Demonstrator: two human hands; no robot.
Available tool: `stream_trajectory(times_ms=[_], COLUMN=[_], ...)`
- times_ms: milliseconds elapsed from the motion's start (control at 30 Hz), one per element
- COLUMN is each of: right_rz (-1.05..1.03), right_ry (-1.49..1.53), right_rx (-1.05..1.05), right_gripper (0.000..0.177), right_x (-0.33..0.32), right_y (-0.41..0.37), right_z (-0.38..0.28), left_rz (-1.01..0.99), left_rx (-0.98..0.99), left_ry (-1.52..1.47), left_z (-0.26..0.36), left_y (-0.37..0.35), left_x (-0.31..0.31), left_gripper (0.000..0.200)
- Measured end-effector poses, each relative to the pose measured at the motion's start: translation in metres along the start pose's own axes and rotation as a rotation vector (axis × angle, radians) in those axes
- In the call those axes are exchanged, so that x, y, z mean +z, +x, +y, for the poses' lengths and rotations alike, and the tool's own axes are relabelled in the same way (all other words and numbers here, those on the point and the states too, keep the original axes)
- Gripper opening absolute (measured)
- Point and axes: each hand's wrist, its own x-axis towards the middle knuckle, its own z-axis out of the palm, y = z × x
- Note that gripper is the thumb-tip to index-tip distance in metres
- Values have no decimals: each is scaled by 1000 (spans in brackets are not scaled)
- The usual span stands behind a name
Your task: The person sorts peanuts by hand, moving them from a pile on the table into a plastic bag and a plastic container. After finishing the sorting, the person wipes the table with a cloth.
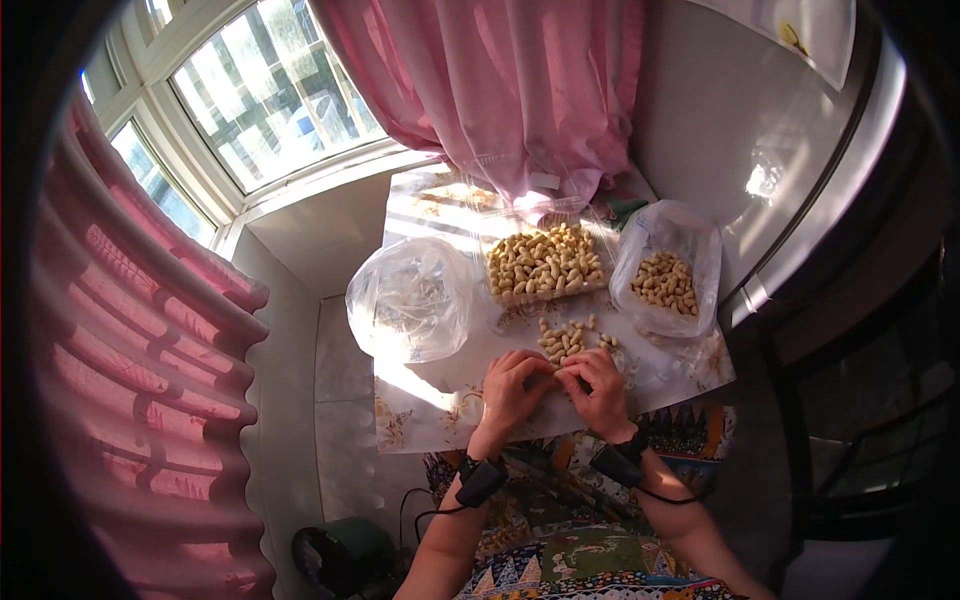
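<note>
Sunlit Surface (430, 425): Layout and Contents

Reference point: clear tray (548, 297), at the back middle of the surface. Its walls are transparent and roughly rectangular; it is heaped with unshelled peanuts (545, 256). Left of the tray stands a translucent bag (365, 310), its mouth open, containing pale fragments too indistinct to identify. Right of the tray stands a second plastic bag (703, 240), partly filled with unshelled peanuts (665, 283).

In front of the tray lies a small loose pile (563, 340) of unshelled peanuts. Nearer still, the left hand (512, 385) and right hand (598, 388) meet. Thumbs and fingers of both are pinched together on a single peanut (560, 374), tan and largely covered by the fingertips.

Visible shells are tan, elongated and rounded at the ends, several narrowed at the waist. The surface covering is whitish and smooth, printed with brown floral motifs. Behind the tray, a pink curtain (500, 80) hangs in soft vertical folds; a light-framed window (280, 95) is set back to its left.
</note>
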Motion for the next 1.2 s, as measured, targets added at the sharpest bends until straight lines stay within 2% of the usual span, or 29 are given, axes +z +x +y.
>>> stream_trajectory(times_ms=[400, 467, 533, 567, 633, 767, 833, 1200], right_rz=[-13, -6, 6, 7, 78, 121, 124, 107], right_ry=[7, 9, 181, 179, 405, 579, 741, 678], right_rx=[-32, -37, 150, 149, 272, 330, 460, 454], right_gripper=[22, 21, 17, 17, 14, 16, 18, 19], right_x=[-3, -3, -4, -5, -6, 1, 1, -2], right_y=[2, 1, -4, -4, -5, -16, -16, -15], right_z=[0, -1, -3, -3, -2, 24, 27, 23], left_rz=[8, 42, 69, 96, 91, 99, 101, 105], left_rx=[25, -51, -72, -94, -105, -104, -77, -91], left_ry=[13, -22, -40, -58, -68, -76, -47, -36], left_z=[0, 1, 2, 2, 5, 6, 5, 8], left_y=[1, 0, -1, -1, 0, 0, 0, 1], left_x=[1, 2, 4, 4, 3, 2, 1, 2], left_gripper=[16, 12, 11, 9, 9, 8, 7, 7])
